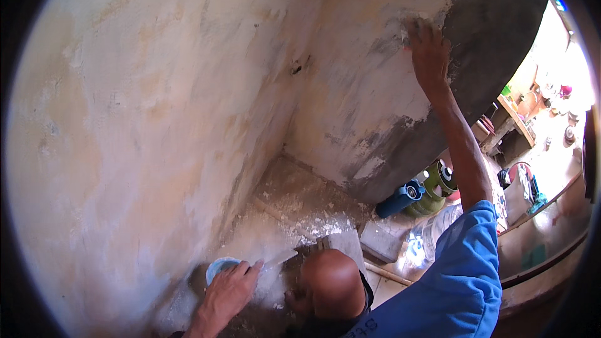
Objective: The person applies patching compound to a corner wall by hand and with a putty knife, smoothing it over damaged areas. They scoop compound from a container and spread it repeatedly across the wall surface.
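Observation:
My left hand (230, 291) is low down by the base of the wall, its fingers closed. A putty knife (280, 260) with a pale, tapering blade sticks out to the right from its fingertips. A light blue bowl (217, 269) shows partly behind this hand; whether the hand also grips it I cannot tell. My right arm, in a blue sleeve (460, 269), stretches up to the wall. There my right hand (429, 53) is against the patchy plastered wall (369, 81), near its dark grey section (494, 25). Its blurred fingers are bent around something small, pale and reddish, mostly hidden.
A bare knee (333, 278) is at the bottom centre. Pale flakes litter the corner floor (300, 203). Grey blocks (380, 242), a blue bottle (400, 197) and a green cylinder (436, 188) stand right of it. Cluttered household things (532, 103) fill the bright far right.

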